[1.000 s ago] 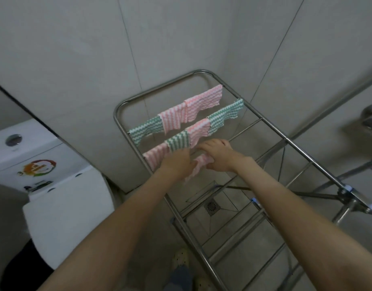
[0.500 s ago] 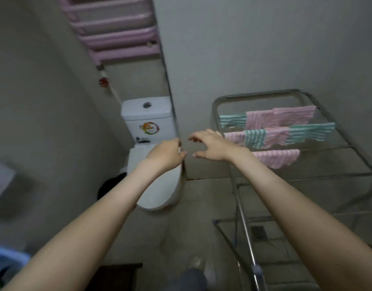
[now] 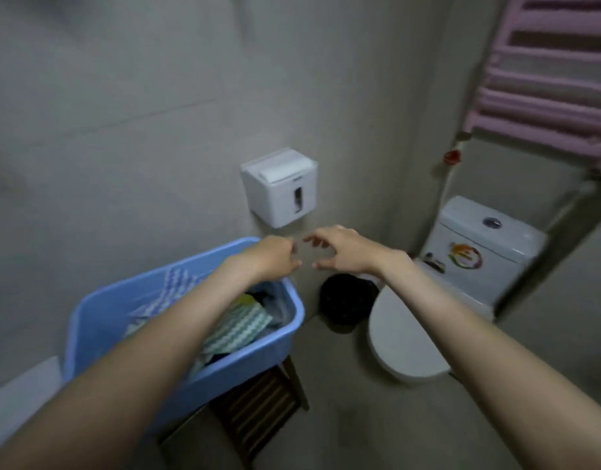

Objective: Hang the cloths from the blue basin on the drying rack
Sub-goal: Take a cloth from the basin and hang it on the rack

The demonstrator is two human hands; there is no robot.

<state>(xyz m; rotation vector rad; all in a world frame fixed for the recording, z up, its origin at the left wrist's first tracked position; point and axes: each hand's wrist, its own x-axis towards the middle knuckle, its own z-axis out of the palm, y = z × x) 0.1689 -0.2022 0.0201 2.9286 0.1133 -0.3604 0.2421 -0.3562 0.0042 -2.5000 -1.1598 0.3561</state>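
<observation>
The blue basin (image 3: 292, 313) stands at the lower left on a dark wooden stool (image 3: 258, 408). Several striped cloths (image 3: 238, 330) lie in it, green-and-white and blue-and-white, partly hidden by my left forearm. My left hand (image 3: 275, 259) hovers over the basin's far right corner, fingers loosely curled, holding nothing. My right hand (image 3: 339, 249) is just to its right, in front of the wall, fingers spread and bent, also holding nothing. The drying rack is out of view.
A white paper dispenser (image 3: 280, 188) hangs on the wall above my hands. A black bin (image 3: 346, 300) sits on the floor beside a white toilet (image 3: 462, 276). A pink towel rail (image 3: 550, 72) is at the upper right.
My view has swung left from the drying rack, past the toilet, to the basin. Both hands let go of the pink cloth on the rack and came away with nothing in them.
</observation>
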